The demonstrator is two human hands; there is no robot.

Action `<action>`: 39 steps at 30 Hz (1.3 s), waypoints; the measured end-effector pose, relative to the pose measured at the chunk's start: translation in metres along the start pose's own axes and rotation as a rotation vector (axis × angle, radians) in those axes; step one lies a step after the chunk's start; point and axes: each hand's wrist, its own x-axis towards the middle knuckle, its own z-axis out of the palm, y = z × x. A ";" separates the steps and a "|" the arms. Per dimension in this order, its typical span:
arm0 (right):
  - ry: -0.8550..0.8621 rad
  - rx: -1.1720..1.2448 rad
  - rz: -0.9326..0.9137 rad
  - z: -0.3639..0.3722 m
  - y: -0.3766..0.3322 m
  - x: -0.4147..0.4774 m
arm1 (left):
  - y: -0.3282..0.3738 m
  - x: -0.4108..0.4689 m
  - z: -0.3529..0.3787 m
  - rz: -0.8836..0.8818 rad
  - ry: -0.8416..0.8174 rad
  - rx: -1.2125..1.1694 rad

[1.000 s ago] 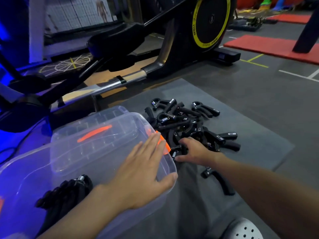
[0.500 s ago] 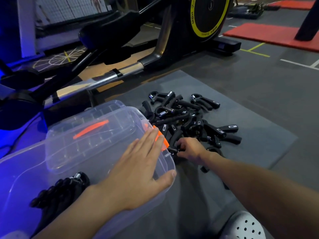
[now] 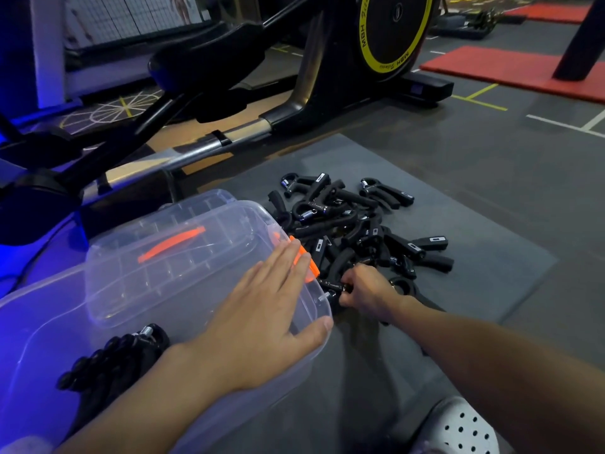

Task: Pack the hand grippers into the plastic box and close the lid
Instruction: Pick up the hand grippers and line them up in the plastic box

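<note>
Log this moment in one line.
left hand: flat on plastic box rim | right hand: grips hand gripper from pile | lid: not closed

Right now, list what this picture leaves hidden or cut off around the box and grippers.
Head view:
Hand gripper in the right hand: mostly covered by its curled fingers.
Packed grippers in the plastic box: count hidden by the left forearm.
Box's near end: cut off by the frame's bottom-left edge.
Pile: overlapping, uncountable.

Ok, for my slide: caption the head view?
Left hand rests on the box while right hand grips a gripper at the pile.
</note>
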 end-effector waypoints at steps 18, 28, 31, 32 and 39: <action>0.281 -0.035 -0.107 -0.065 -0.017 -0.026 | -0.003 0.001 -0.005 0.037 0.051 -0.013; 0.452 -0.027 -0.171 -0.142 -0.061 -0.048 | -0.007 -0.015 -0.051 0.022 0.198 -0.077; 0.504 0.010 -0.208 -0.166 -0.085 -0.057 | -0.011 -0.023 -0.064 0.015 0.246 -0.088; 0.518 0.024 -0.222 -0.172 -0.094 -0.060 | -0.013 -0.027 -0.068 0.008 0.267 -0.092; 0.502 0.070 -0.409 -0.183 -0.165 -0.078 | -0.048 -0.050 -0.097 -0.050 0.403 -0.083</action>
